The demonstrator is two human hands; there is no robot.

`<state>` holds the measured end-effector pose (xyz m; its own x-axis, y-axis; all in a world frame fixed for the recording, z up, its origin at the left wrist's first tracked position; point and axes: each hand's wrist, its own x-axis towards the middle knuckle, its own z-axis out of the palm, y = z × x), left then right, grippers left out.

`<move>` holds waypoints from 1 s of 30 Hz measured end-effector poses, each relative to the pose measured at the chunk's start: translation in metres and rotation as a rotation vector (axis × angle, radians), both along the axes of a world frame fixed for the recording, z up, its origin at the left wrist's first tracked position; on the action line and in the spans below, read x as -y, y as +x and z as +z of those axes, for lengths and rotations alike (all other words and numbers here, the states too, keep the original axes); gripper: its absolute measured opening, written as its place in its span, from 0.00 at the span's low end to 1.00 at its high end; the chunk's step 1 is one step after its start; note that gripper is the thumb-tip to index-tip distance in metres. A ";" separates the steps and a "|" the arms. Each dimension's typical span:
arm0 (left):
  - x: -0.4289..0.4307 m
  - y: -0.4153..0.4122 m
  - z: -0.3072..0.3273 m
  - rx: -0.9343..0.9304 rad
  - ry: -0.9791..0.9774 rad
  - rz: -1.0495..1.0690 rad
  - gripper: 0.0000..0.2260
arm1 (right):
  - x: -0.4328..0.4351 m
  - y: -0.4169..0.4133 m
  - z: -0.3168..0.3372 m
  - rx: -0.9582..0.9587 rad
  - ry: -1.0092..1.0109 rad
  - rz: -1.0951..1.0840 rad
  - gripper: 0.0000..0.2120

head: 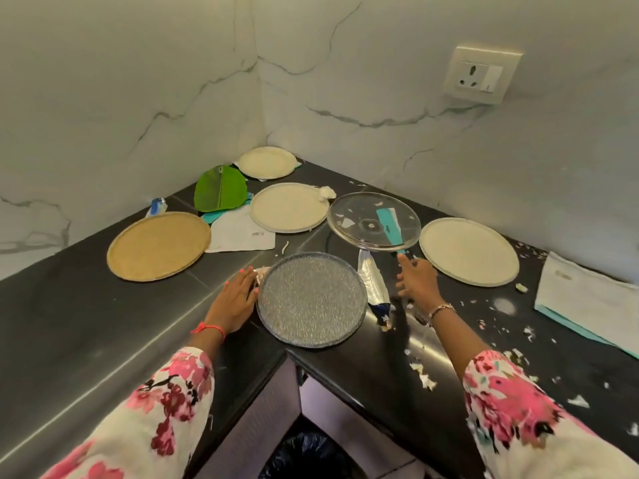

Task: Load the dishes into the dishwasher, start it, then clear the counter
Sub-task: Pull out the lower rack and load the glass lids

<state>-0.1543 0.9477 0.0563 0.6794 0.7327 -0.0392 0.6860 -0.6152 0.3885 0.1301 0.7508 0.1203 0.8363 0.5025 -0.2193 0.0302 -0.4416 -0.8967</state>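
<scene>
A grey speckled plate (311, 299) lies at the inner corner of the black counter (86, 323). My left hand (237, 295) rests flat against its left rim, fingers touching the edge. My right hand (415, 276) hovers with fingers spread, just below a clear glass plate (373, 221) and left of a cream plate (468, 250). A tan plate (158, 245) sits at the left, another cream plate (288, 207) in the middle, and a third cream plate (266, 162) in the far corner.
A green leaf-shaped plate (219, 193), white paper (242, 233), a foil wrapper (373, 285) and a white bag (587, 299) lie among the plates. Paper scraps litter the counter at right. A wall socket (482, 74) is above. A black bin bag (304, 451) shows below the counter.
</scene>
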 end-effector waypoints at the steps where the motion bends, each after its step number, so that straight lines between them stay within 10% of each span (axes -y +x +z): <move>1: -0.009 0.002 -0.003 0.002 -0.011 0.004 0.21 | -0.012 0.005 0.000 -0.120 0.039 -0.050 0.18; 10: -0.022 0.002 -0.028 0.091 0.102 0.047 0.21 | -0.069 0.038 -0.006 -0.689 0.371 -0.267 0.24; 30: -0.023 0.004 -0.034 0.176 0.100 0.081 0.22 | -0.070 -0.004 0.010 -0.641 0.504 -0.516 0.09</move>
<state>-0.1501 0.9709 0.0225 0.6077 0.7797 0.1506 0.6619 -0.6021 0.4464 0.1265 0.8210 0.1307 0.7772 0.2669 -0.5699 -0.6209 0.1778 -0.7635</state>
